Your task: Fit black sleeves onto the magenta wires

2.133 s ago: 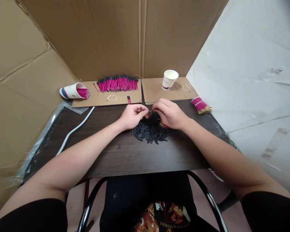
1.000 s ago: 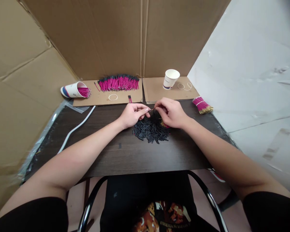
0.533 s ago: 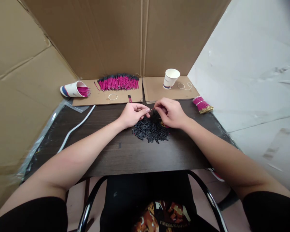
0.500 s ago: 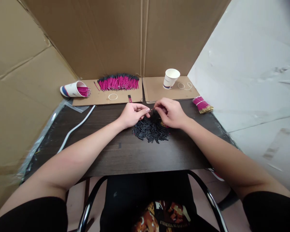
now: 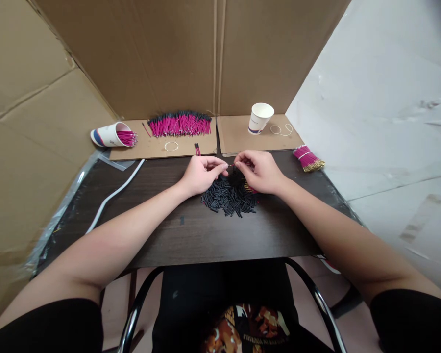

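Observation:
Over a heap of short black tubes (image 5: 228, 198), my left hand (image 5: 200, 175) and my right hand (image 5: 261, 171) face each other with their fingertips pinched. A thin reddish wire (image 5: 231, 165) spans the small gap between them, one end in each pinch. Its ends are covered by my fingers, so I cannot tell whether a tube is on it. Partly under my right hand lie pink wires with gold tips (image 5: 247, 187). Just beyond my left hand rest a few pink wires with black ends (image 5: 197, 149).
Cardboard sheets (image 5: 238, 142) at the back carry a row of black-ended pink wires (image 5: 180, 124), rubber bands (image 5: 171, 146) and an upright paper cup (image 5: 260, 119). A tipped cup (image 5: 108, 135) of pink wires lies left, near a white cable (image 5: 113, 195). A banded wire bundle (image 5: 308, 158) lies right.
Both hands stay nearly where they were, still pinching the thin wire. A little more of its reddish length shows between the fingertips.

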A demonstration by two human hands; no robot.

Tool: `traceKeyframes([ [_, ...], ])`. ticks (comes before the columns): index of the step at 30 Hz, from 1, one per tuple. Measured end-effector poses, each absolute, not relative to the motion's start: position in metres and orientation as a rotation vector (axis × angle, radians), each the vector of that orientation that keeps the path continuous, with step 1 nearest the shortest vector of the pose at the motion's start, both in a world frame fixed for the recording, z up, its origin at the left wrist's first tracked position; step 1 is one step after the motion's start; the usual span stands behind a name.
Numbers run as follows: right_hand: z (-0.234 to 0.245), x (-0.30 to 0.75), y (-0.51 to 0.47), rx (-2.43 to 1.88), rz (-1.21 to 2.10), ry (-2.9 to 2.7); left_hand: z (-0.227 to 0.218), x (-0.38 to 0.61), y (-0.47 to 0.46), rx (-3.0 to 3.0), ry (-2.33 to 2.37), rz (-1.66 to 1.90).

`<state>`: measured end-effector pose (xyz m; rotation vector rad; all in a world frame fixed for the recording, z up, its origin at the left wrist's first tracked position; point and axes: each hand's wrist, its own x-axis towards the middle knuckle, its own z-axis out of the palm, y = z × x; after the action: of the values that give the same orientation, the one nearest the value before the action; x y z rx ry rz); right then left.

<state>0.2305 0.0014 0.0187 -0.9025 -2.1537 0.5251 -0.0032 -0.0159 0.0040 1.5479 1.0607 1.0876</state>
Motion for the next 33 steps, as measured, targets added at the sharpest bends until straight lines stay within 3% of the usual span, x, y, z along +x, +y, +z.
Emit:
traceKeyframes([
  [19,0.022,0.235,0.003,-0.658,0.263,-2.279,0.016,-0.005,-0.018,1.425,1.013,1.019],
  [33,0.023,0.232,-0.001,-0.815,0.385,-2.244,0.009,-0.003,-0.018,1.527,1.065,1.098],
])
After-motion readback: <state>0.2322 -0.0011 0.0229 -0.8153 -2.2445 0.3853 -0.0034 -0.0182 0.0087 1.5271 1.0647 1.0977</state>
